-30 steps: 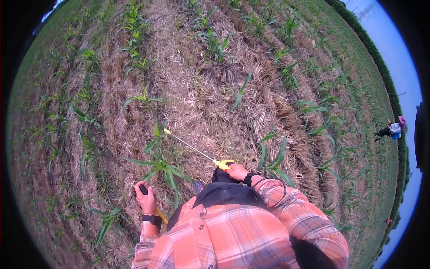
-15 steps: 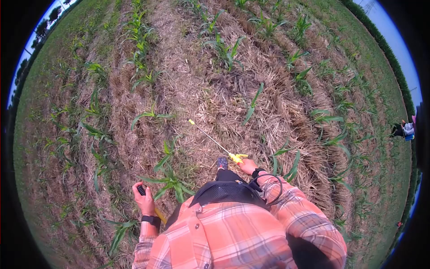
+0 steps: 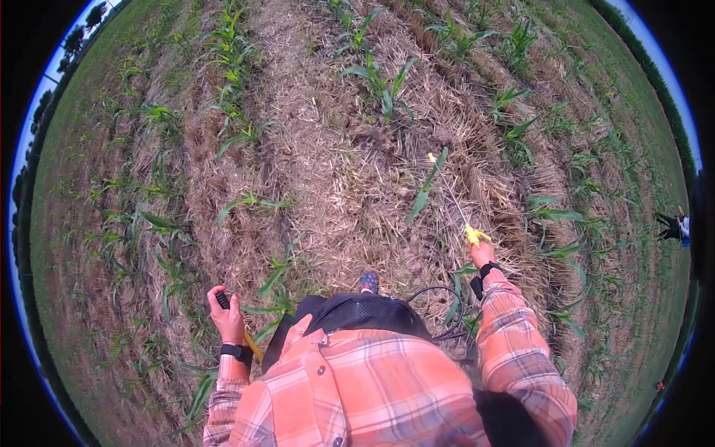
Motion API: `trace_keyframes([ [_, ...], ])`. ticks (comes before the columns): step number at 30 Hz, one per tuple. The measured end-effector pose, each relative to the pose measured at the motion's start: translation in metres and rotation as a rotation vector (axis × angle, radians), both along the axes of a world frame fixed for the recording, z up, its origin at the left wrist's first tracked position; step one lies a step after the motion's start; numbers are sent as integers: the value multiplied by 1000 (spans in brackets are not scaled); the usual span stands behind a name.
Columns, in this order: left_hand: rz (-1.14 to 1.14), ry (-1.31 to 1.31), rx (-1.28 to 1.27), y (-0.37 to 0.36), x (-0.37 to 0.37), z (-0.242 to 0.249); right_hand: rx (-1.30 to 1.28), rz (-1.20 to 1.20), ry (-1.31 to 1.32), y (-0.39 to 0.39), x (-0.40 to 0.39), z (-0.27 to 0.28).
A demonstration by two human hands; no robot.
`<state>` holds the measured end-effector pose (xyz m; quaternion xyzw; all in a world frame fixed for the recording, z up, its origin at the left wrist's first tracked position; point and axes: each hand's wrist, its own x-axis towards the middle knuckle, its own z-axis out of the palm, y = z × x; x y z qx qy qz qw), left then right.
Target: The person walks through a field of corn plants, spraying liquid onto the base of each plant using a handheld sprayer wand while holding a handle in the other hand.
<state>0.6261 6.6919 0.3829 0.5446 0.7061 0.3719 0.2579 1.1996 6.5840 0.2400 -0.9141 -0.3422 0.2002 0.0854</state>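
In the head view, the right hand (image 3: pixel 482 253) is closed round the yellow handle (image 3: pixel 474 236). From it the thin wand (image 3: pixel 450 194) slants far and left to its yellow nozzle (image 3: pixel 432 158), just beside the upper end of a maize plant's (image 3: pixel 421 200) long leaf. The left hand (image 3: pixel 229 322), near and left, is curled round a black grip (image 3: pixel 222 299) above a yellow rod (image 3: pixel 253 347). The two hands are well apart. A dark hose (image 3: pixel 459 294) loops beside the right forearm.

Handling the wand well looks to call for a steady wrist, the nozzle just clear of the leaf so it neither snags nor bends it, and enough slack in the hose to avoid a tug. Even, gentle strokes would suit the grip. The shoe (image 3: pixel 369 281) is best placed on straw between the plants.
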Motion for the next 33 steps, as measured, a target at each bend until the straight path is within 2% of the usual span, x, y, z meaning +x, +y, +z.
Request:
trace_keyframes([
  [4,9,9,-41,18,7,9,33,-114,0,30,1,-9],
  [8,-50,49,46,48,-7,-20,-20,-174,-7,67,-22,-29],
  [9,-37,-16,-56,57,10,3,-11,-195,33,76,-33,-30],
  [12,-51,-47,-45,96,2,-14,-64,-70,40,104,-71,-32],
  [13,-90,0,50,111,-4,-23,-111,-30,95,115,-87,-27],
  [16,-97,-30,88,142,-16,-31,-152,112,197,152,-140,5],
  [17,-32,-212,-65,149,-19,-30,-171,158,211,162,-151,-2],
  [20,-26,-190,-73,172,-28,-31,-170,371,261,198,-191,5],
  [24,-38,-169,-90,196,-38,-37,-228,446,471,238,-231,21],
  [26,-30,-201,-102,207,-40,-45,-196,566,459,256,-244,37],
  [30,-51,-188,-92,226,-39,-47,-154,661,528,278,-252,28],
  [32,-25,-226,-80,236,-41,-52,-180,617,554,288,-250,21],
  [33,-52,-87,16,242,-42,-51,-171,589,547,295,-246,14],
])
